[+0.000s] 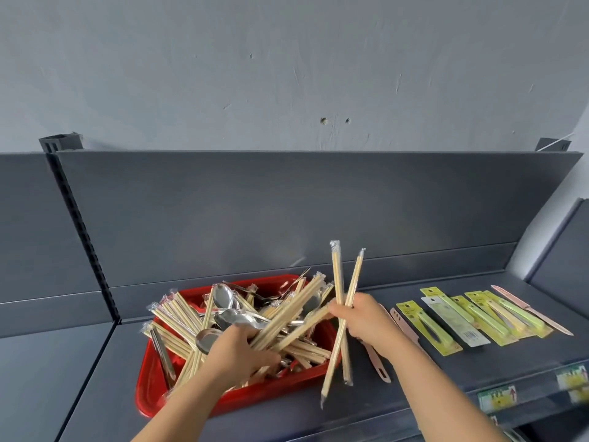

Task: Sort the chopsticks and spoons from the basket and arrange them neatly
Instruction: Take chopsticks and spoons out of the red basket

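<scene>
A red basket (149, 390) sits on the dark grey shelf, piled with wrapped bamboo chopsticks (172, 317) and metal spoons (223, 296) in a jumble. My left hand (237, 352) is inside the basket, closed around a bundle of chopsticks that fans up to the right. My right hand (363, 320) is beside the basket's right edge, gripping two wrapped chopstick pairs (339, 275) that stand nearly upright and cross in an X.
To the right on the shelf lie several yellow-green packaged items (430, 328) in a row, with pink utensils (377, 362) beside them. Price tags (497, 400) line the shelf's front edge. A dark back panel (287, 202) rises behind the basket.
</scene>
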A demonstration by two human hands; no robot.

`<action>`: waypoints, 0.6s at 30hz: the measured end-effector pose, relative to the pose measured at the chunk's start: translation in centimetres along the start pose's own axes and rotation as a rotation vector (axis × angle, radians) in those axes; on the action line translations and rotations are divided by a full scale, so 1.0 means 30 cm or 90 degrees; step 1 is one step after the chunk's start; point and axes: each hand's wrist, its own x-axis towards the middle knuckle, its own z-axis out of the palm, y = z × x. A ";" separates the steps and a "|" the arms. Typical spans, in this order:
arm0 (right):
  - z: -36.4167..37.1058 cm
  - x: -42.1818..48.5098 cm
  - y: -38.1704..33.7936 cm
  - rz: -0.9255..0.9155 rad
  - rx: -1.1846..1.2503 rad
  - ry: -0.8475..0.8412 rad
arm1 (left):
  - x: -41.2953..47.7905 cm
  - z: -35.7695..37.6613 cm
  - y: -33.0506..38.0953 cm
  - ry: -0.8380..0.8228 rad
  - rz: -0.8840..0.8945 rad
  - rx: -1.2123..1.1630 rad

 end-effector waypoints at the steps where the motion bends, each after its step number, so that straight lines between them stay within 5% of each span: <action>1: -0.004 0.007 -0.013 -0.001 0.048 0.009 | 0.004 -0.008 0.003 0.001 0.003 -0.007; 7: 0.006 0.033 -0.119 -0.068 0.327 -0.009 | 0.020 -0.036 0.040 -0.023 0.007 -0.096; 18: 0.156 0.084 -0.185 -0.096 0.168 -0.044 | 0.041 -0.048 0.081 -0.011 -0.053 -0.251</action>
